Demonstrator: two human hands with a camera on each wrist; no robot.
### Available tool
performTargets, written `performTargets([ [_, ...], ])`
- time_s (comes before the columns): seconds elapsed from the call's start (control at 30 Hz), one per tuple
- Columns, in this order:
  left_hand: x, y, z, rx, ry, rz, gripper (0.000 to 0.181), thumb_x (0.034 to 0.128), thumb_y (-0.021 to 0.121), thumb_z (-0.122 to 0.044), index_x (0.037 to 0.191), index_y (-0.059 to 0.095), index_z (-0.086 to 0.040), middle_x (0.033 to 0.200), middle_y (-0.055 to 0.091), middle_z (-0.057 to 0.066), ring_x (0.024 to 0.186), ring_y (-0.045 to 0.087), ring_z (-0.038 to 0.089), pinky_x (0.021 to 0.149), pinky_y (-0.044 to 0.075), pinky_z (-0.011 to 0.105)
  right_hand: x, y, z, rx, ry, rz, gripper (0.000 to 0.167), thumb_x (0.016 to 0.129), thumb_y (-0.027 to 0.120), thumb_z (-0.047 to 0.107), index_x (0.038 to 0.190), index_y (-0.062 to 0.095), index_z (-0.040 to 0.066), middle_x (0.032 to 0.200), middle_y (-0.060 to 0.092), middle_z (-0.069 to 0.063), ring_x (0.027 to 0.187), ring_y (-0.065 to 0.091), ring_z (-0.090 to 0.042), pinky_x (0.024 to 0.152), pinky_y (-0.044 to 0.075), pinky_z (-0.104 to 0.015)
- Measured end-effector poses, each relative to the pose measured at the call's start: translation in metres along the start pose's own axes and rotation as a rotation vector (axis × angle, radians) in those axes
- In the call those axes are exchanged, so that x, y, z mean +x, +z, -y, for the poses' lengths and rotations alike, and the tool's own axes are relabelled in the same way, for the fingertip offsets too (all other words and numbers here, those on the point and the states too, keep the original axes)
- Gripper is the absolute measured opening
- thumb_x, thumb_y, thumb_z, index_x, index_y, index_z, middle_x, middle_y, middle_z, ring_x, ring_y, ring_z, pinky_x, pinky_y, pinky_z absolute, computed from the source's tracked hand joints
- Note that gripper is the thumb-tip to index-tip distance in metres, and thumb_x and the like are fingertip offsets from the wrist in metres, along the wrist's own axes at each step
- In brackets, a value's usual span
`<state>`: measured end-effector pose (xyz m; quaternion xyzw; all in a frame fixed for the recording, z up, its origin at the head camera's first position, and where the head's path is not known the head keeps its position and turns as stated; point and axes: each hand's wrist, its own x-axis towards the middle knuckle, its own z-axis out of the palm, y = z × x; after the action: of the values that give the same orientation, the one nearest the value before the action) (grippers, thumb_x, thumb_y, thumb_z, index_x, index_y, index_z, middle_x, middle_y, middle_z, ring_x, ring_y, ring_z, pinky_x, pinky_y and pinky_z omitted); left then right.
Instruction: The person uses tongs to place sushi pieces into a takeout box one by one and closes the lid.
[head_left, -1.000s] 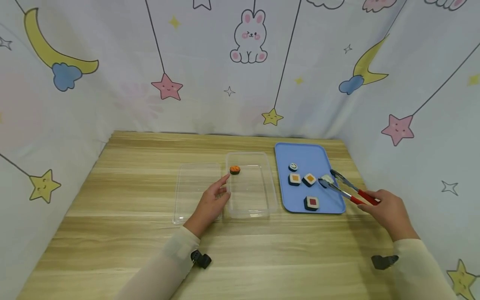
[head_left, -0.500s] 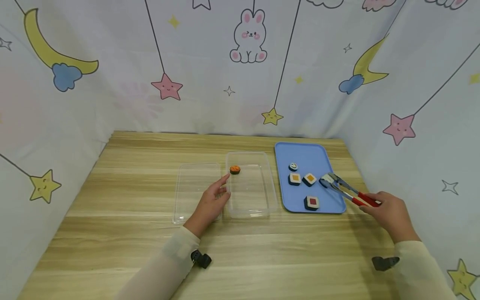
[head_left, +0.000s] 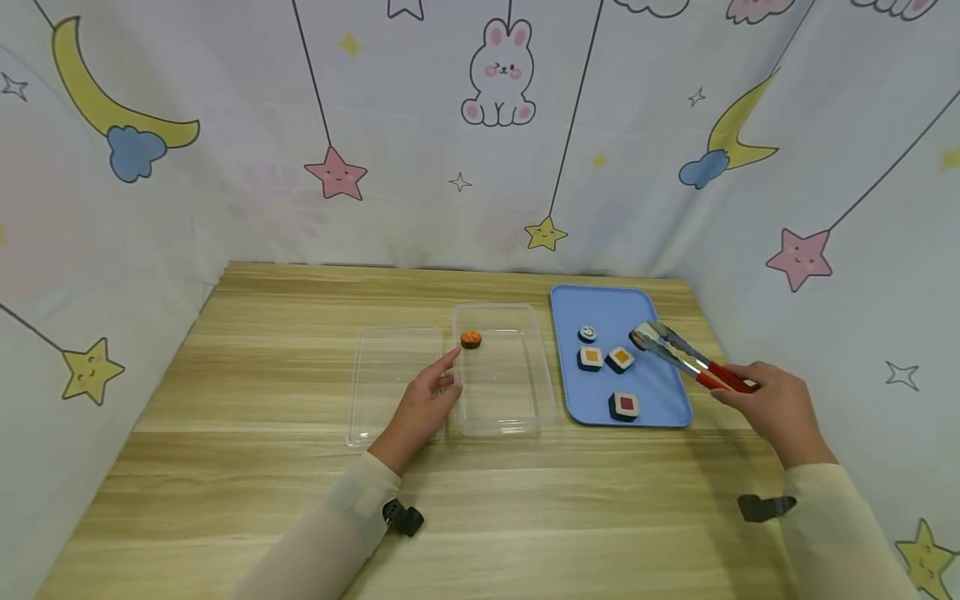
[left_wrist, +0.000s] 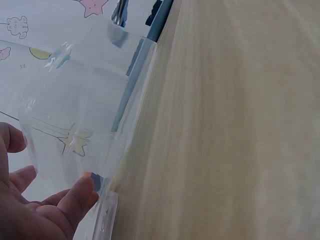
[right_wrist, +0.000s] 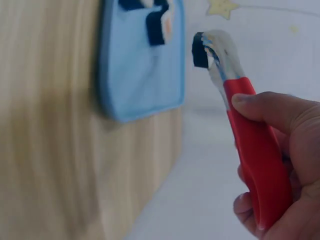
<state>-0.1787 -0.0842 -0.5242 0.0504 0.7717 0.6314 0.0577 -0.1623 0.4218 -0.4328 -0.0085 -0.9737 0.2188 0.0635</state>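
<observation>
My right hand point(head_left: 776, 408) grips the red handles of metal tongs point(head_left: 678, 358). Pinched in the tongs' tips is a white sushi roll with a dark wrap point(head_left: 643, 337), raised over the right side of the blue tray point(head_left: 600, 308); the right wrist view shows this roll point(right_wrist: 200, 50) lifted off the tray. My left hand point(head_left: 423, 404) lies against the left side of a clear plastic container point(head_left: 546, 367), its fingers relaxed and touching the wall point(left_wrist: 75, 100). Inside the container, near its far left corner, sits an orange-topped sushi piece point(head_left: 471, 339).
Several more sushi rolls stay on the tray: a small round one point(head_left: 587, 333), two with orange centres point(head_left: 590, 358), and one with a red centre point(head_left: 624, 406). A clear lid point(head_left: 375, 375) lies left of the container. A printed curtain point(head_left: 420, 225) hangs behind the wooden table point(head_left: 262, 375).
The tongs closed on the white sushi roll and lifted it from the tray, moving slightly up and away. My left hand stayed in place.
</observation>
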Motion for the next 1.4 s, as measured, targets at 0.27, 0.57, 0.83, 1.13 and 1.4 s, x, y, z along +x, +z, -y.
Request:
performTargets([
  [0.27,-0.001,0.0,0.0,0.005,0.006,-0.004,0.059,0.1022,0.061,-0.013,0.159,0.046,-0.021,0.16,0.045,0.014,0.137,0.053,0.036,0.109,0.044,0.058,0.028,0.004,0.06,0.064,-0.063,0.075,0.054,0.09,0.083,0.032,0.13,0.07,-0.001,0.113,0.069,-0.02,0.096,0.061,-0.036,0.07,0.055,-0.035],
  [0.57,0.001,0.001,0.0,0.015,-0.005,-0.003,0.058,0.1029,0.061,-0.013,0.159,0.046,-0.022,0.159,0.045,0.013,0.138,0.052,0.036,0.108,0.046,0.057,0.054,0.044,0.132,0.098,-0.215,0.202,0.046,0.086,0.086,0.023,0.128,0.075,0.007,0.11,0.07,-0.012,0.093,0.062,-0.029,0.07,0.054,-0.036],
  [0.83,0.001,0.001,0.0,0.023,0.021,0.001,0.059,0.1032,0.06,-0.012,0.159,0.045,-0.02,0.159,0.045,0.015,0.137,0.053,0.037,0.107,0.046,0.058,0.064,0.085,0.172,0.087,-0.317,0.319,0.044,0.084,0.088,0.022,0.125,0.077,0.009,0.102,0.069,-0.004,0.087,0.061,-0.023,0.065,0.052,-0.034],
  [1.13,0.002,0.001,0.001,0.026,0.02,0.009,0.058,0.1036,0.061,-0.016,0.159,0.045,-0.022,0.159,0.045,0.011,0.137,0.053,0.036,0.107,0.047,0.056,0.069,0.101,0.191,-0.019,-0.379,0.371,0.043,0.083,0.088,0.02,0.124,0.077,0.01,0.102,0.07,-0.005,0.083,0.058,-0.019,0.07,0.052,-0.034],
  [1.4,0.0,0.001,0.0,0.029,0.016,0.0,0.058,0.1038,0.06,-0.014,0.159,0.044,-0.02,0.16,0.044,0.011,0.137,0.053,0.036,0.106,0.048,0.056,0.069,0.1,0.196,-0.019,-0.389,0.394,0.045,0.085,0.087,0.019,0.127,0.076,0.01,0.106,0.07,-0.007,0.086,0.058,-0.02,0.072,0.052,-0.035],
])
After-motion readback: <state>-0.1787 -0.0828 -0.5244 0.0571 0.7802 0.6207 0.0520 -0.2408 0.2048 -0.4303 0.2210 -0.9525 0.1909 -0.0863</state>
